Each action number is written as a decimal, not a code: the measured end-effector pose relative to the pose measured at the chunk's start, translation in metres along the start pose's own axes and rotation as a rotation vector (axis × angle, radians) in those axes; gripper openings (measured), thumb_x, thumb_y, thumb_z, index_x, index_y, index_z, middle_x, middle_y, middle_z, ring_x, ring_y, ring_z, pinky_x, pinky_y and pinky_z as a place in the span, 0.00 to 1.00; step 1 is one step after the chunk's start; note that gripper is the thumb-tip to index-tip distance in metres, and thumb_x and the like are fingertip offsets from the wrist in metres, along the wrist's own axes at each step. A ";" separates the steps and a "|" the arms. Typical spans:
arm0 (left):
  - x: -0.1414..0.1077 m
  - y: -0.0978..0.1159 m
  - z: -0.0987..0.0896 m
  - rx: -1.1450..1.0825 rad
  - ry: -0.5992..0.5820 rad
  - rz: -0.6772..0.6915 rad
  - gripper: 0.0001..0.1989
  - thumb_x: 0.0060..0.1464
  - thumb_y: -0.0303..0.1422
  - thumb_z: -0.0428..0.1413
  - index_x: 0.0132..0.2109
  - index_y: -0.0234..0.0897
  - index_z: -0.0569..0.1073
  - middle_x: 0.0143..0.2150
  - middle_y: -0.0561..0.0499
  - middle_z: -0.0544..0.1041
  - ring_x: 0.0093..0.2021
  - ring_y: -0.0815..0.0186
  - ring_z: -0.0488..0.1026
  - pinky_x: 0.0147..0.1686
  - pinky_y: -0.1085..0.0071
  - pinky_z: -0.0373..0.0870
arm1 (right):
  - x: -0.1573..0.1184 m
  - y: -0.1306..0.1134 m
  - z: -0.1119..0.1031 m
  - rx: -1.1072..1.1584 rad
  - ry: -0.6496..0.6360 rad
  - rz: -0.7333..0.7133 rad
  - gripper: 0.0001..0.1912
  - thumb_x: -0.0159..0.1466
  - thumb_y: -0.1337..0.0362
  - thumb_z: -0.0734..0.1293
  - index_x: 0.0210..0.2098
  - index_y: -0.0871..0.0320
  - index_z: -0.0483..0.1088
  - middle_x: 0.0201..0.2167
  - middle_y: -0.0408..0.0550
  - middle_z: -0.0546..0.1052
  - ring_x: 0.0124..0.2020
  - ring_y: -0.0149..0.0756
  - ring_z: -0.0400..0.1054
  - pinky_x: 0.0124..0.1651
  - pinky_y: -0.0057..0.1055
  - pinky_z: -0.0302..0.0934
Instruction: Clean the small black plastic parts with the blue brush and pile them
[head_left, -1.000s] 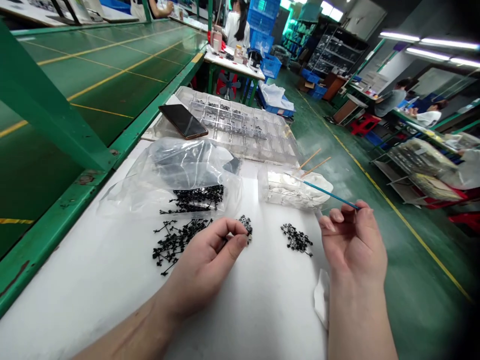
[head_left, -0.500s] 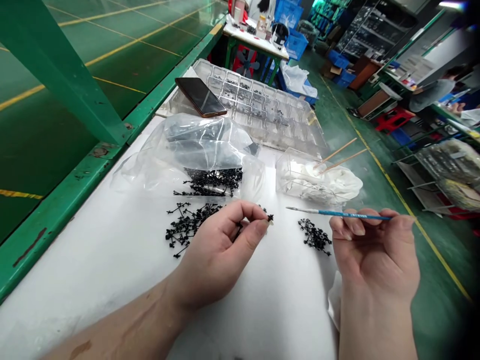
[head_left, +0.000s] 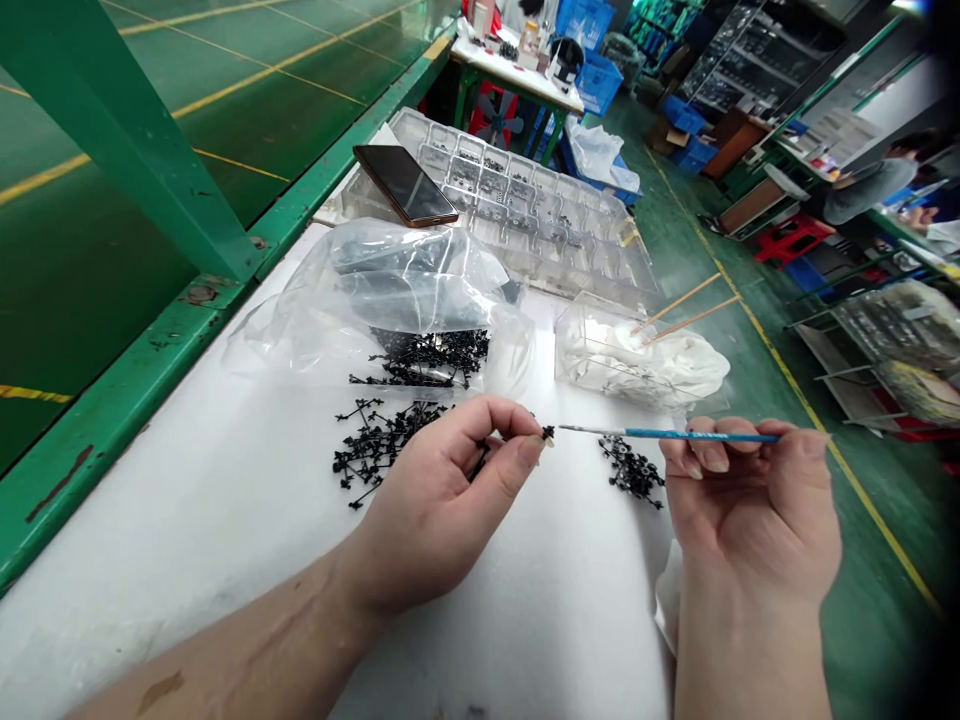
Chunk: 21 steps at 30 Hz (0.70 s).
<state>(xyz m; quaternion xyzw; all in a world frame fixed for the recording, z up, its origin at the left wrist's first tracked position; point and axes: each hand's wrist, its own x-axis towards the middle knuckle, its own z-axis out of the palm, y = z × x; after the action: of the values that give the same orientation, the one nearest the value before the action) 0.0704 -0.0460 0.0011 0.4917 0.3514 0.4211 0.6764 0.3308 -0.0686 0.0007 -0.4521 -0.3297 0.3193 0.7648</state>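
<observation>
Okay, left hand (head_left: 439, 505) pinching tiny black plastic part (head_left: 548, 433) btwn thumb & fingertips, right hand (head_left: 750, 510) pinching slim blue paintbrush (head_left: 675, 436) w/ fine tip just beside it, so a shaky move or loose grip could flick part into black sprue pile (head_left: 379, 450)

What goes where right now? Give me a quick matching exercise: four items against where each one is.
Items:
1 blue-handled brush
2 small black part
3 white cloth
4 black sprue cluster

Places:
A inside the clear plastic box
B pinched by the left hand
C on the white bench
D held by the right hand

Pairs: 1-D, 2-B, 3-A, 4-C
</observation>
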 end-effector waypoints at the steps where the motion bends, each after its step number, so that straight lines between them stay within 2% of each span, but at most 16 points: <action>1: 0.000 0.000 0.000 0.004 -0.003 0.004 0.05 0.72 0.37 0.59 0.46 0.43 0.77 0.34 0.57 0.72 0.31 0.73 0.65 0.31 0.80 0.65 | 0.000 0.000 0.000 -0.001 -0.002 0.003 0.13 0.60 0.54 0.82 0.34 0.54 0.79 0.25 0.39 0.68 0.26 0.31 0.59 0.27 0.30 0.59; 21: -0.001 0.001 0.000 0.002 -0.009 -0.016 0.06 0.73 0.38 0.59 0.46 0.43 0.77 0.34 0.57 0.73 0.31 0.73 0.65 0.31 0.78 0.65 | -0.001 -0.001 0.003 -0.020 -0.011 -0.005 0.12 0.61 0.55 0.80 0.33 0.55 0.79 0.24 0.39 0.68 0.26 0.30 0.59 0.27 0.31 0.58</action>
<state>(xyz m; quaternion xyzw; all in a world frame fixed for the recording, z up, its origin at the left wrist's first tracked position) 0.0694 -0.0465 0.0024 0.4914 0.3530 0.4130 0.6807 0.3281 -0.0689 0.0025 -0.4572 -0.3382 0.3168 0.7591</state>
